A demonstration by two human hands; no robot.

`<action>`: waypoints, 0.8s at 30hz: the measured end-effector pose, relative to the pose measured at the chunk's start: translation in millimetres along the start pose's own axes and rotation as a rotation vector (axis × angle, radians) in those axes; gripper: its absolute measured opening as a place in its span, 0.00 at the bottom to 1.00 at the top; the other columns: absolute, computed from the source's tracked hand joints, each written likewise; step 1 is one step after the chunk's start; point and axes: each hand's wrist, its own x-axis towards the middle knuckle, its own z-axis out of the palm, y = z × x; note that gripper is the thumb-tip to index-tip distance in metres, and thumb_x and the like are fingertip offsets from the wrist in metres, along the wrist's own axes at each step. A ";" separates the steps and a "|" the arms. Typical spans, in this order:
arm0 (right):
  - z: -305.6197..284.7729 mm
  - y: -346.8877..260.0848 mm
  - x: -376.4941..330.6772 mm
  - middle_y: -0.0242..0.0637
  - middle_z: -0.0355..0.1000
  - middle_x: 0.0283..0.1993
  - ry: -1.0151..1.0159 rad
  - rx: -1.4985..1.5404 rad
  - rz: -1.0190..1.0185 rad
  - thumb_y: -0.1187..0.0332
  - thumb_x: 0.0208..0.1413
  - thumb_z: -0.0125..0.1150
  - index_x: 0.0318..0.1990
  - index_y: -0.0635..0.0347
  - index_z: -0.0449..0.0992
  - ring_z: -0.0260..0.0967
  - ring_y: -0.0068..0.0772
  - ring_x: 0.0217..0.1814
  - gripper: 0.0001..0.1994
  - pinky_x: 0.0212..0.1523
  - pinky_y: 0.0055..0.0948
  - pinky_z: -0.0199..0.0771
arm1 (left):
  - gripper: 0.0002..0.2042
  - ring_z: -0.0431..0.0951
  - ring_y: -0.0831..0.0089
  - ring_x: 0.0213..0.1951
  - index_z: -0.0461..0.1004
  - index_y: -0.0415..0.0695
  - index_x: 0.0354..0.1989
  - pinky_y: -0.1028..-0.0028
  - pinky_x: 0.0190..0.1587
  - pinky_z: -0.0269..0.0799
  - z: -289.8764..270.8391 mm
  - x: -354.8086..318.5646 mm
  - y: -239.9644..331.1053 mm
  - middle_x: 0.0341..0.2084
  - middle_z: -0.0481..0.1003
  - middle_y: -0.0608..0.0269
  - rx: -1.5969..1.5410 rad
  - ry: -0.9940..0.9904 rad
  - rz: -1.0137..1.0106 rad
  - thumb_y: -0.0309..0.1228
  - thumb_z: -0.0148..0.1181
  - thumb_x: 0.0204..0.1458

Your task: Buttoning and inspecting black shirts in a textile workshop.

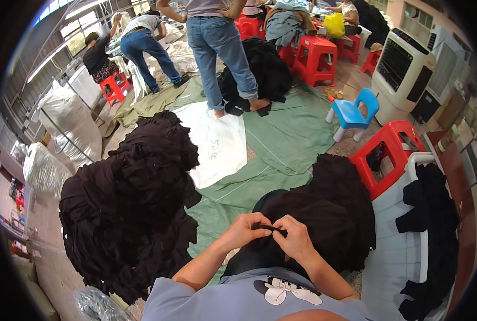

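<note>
My left hand and my right hand meet over my lap, both pinching the edge of a dark garment. The pinched edge forms a short narrow fold between my fingertips. More dark cloth spreads over my legs and to the right; where the held piece ends and this cloth begins, I cannot tell. To my left rises a large heap of dark brown garments, apart from both hands.
A white sheet lies on a green tarp. At right stand a red stool, a pale plastic tub with black cloth over its rim, a blue chair and an air cooler. A barefoot person stands ahead; others work behind.
</note>
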 end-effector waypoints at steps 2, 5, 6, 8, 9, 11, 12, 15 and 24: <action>0.3 1.7 0.7 0.44 0.73 0.34 -0.020 0.019 0.062 0.79 0.46 0.65 0.34 0.64 0.75 0.76 0.46 0.34 0.08 0.33 0.37 0.76 | 0.08 0.75 0.81 0.35 0.80 0.38 0.40 0.78 0.38 0.72 -0.4 2.2 -6.9 0.33 0.78 0.68 -0.008 0.007 -0.018 0.22 0.68 0.51; 6.0 6.1 1.2 0.44 0.73 0.33 -0.007 0.010 0.050 0.78 0.45 0.65 0.33 0.64 0.75 0.76 0.46 0.34 0.07 0.34 0.38 0.77 | 0.09 0.75 0.85 0.35 0.80 0.38 0.41 0.82 0.38 0.71 -2.8 2.9 -14.2 0.33 0.79 0.71 0.005 0.012 -0.036 0.21 0.68 0.52; 6.9 8.8 2.5 0.44 0.73 0.33 -0.011 0.009 0.047 0.78 0.44 0.65 0.33 0.64 0.74 0.76 0.46 0.34 0.07 0.35 0.38 0.77 | 0.09 0.75 0.85 0.35 0.80 0.38 0.41 0.82 0.38 0.71 -3.5 5.5 -18.6 0.33 0.79 0.71 0.021 0.022 -0.042 0.21 0.68 0.52; 7.5 9.1 2.6 0.43 0.72 0.32 -0.004 -0.006 0.054 0.78 0.44 0.64 0.32 0.64 0.73 0.76 0.46 0.34 0.07 0.35 0.38 0.77 | 0.09 0.76 0.83 0.34 0.81 0.38 0.40 0.79 0.38 0.73 -1.7 8.5 -13.8 0.31 0.80 0.68 0.061 0.057 -0.057 0.22 0.69 0.50; 5.5 11.0 5.1 0.43 0.72 0.32 -0.008 -0.028 0.037 0.78 0.44 0.64 0.32 0.64 0.73 0.76 0.45 0.33 0.07 0.34 0.37 0.77 | 0.10 0.78 0.80 0.34 0.81 0.37 0.40 0.76 0.39 0.75 -0.6 8.8 -6.9 0.31 0.81 0.66 0.104 0.079 -0.084 0.23 0.70 0.49; 4.0 9.1 6.1 0.43 0.71 0.32 -0.015 -0.009 -0.004 0.78 0.45 0.64 0.32 0.64 0.73 0.76 0.44 0.32 0.07 0.33 0.36 0.77 | 0.09 0.78 0.80 0.34 0.81 0.37 0.38 0.76 0.39 0.75 -0.1 5.7 -1.6 0.30 0.82 0.65 0.143 0.106 -0.064 0.23 0.70 0.49; 4.5 7.8 6.6 0.42 0.71 0.32 -0.010 -0.005 -0.025 0.78 0.45 0.64 0.32 0.64 0.72 0.75 0.43 0.31 0.07 0.32 0.35 0.76 | 0.08 0.78 0.80 0.34 0.81 0.37 0.38 0.75 0.39 0.75 -0.4 3.0 -6.5 0.30 0.82 0.64 0.108 0.115 -0.036 0.23 0.70 0.49; 5.3 9.4 3.2 0.42 0.71 0.31 0.039 -0.015 -0.018 0.78 0.45 0.64 0.32 0.64 0.72 0.74 0.43 0.30 0.07 0.32 0.35 0.76 | 0.08 0.80 0.76 0.34 0.80 0.36 0.37 0.74 0.39 0.75 9.3 4.0 -6.4 0.31 0.81 0.60 0.252 0.168 0.077 0.23 0.69 0.49; 9.5 2.9 -0.7 0.45 0.69 0.28 0.115 -0.011 0.019 0.76 0.46 0.64 0.29 0.62 0.71 0.73 0.48 0.29 0.06 0.30 0.40 0.73 | 0.09 0.79 0.51 0.35 0.74 0.40 0.35 0.59 0.37 0.75 40.5 0.3 -9.2 0.31 0.76 0.52 0.850 0.505 0.728 0.17 0.61 0.44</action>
